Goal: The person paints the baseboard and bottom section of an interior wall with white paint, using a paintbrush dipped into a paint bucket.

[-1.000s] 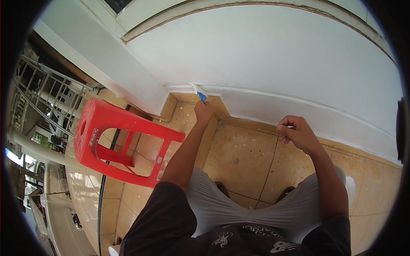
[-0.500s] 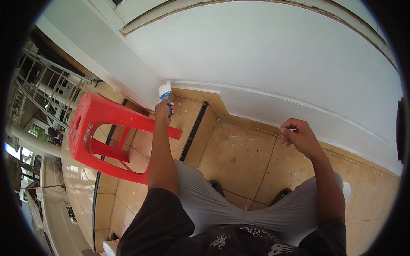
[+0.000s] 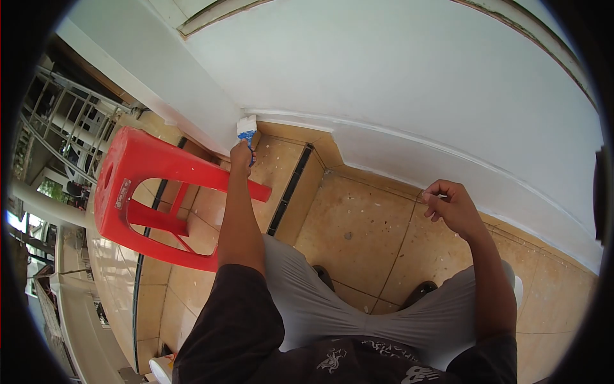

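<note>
Low, paintbrush (image 3: 247,128) jutting past left fingers (image 3: 242,150) gripping it, right fingers (image 3: 436,187) half-curled.

We find part of the brush handle (image 3: 247,137) hidden by the left hand (image 3: 240,155); we cannot read the tiny label (image 3: 123,194) on the red stool (image 3: 173,165). The bottom edge crops the shirt (image 3: 294,366).

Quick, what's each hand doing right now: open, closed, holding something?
Left hand: closed, holding a flat, blue-handled paintbrush with whitish bristles.
Right hand: loosely curled, partly open, with nothing visible in it.
</note>
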The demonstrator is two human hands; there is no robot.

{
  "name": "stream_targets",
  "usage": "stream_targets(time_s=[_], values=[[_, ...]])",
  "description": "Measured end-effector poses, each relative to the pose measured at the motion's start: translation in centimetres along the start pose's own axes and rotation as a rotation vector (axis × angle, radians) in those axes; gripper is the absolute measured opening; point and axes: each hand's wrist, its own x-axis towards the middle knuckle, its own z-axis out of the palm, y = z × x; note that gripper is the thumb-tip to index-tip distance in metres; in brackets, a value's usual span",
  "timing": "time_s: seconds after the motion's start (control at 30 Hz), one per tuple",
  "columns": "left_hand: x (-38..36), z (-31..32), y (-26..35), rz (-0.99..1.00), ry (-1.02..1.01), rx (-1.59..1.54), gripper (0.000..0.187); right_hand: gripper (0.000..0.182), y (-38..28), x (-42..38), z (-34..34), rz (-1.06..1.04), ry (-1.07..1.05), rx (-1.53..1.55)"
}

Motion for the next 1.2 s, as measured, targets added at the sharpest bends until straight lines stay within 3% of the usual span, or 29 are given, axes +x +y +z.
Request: stream_targets(time_s=[0.57, 1.2], values=[[2.1, 2.3, -1.1, 0.046, 0.021, 0.124, 0.033, 0.015, 0.6, 0.0, -0.2, 0.015, 0.009, -0.013], [0.8, 2.1, -0.5, -0.041, -0.233, 0.123, 0.025, 0.016, 0.5, 0.1, 0.6, -0.024, -0.007, -0.063]])
